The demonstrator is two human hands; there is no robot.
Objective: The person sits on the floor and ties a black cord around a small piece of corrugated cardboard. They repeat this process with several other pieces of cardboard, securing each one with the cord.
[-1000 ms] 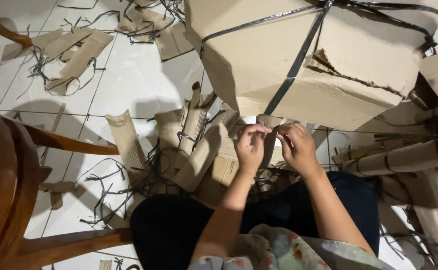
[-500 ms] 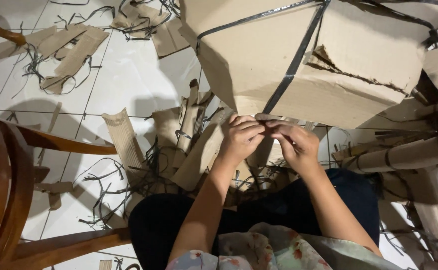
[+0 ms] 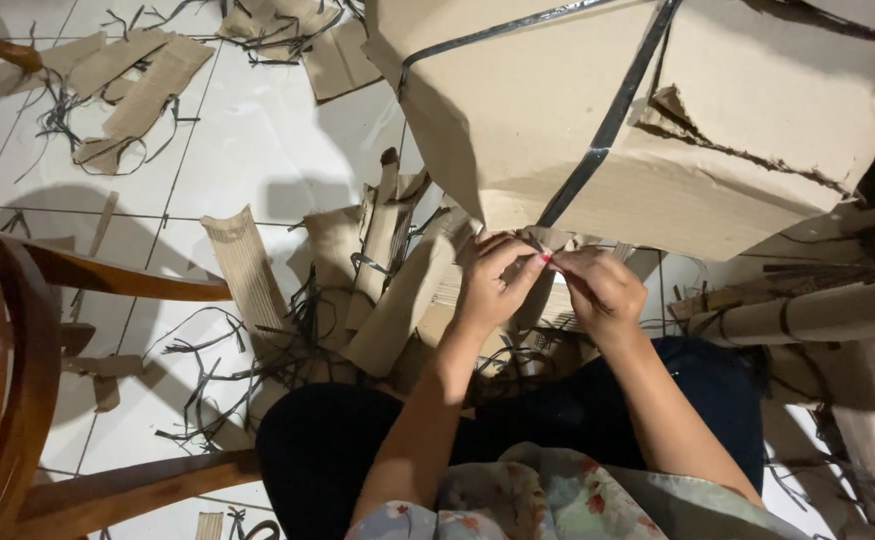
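A big bundle of brown cardboard [image 3: 557, 110], bound with black plastic straps [image 3: 607, 130], fills the upper right. Its lower edge hangs just above my hands. My left hand [image 3: 492, 285] and my right hand [image 3: 602, 290] meet under that edge, fingertips pinched together on a small strip of cardboard [image 3: 542, 240] at the bundle's bottom, where the black strap comes down. What exactly lies between the fingertips is partly hidden by the fingers. My dark trousers [image 3: 347, 450] and flowered shirt [image 3: 547, 500] show below.
Torn cardboard strips [image 3: 247, 270] and cut black strap pieces [image 3: 197, 400] litter the white tiled floor [image 3: 257, 140]. A wooden chair [image 3: 17, 370] stands at the left. Rolled, strapped cardboard [image 3: 807, 310] lies at the right. More scraps [image 3: 127, 80] lie at the upper left.
Both hands have risen slightly and closed in together under the bundle's lower edge. The bundle itself sits a little closer and lower in view.
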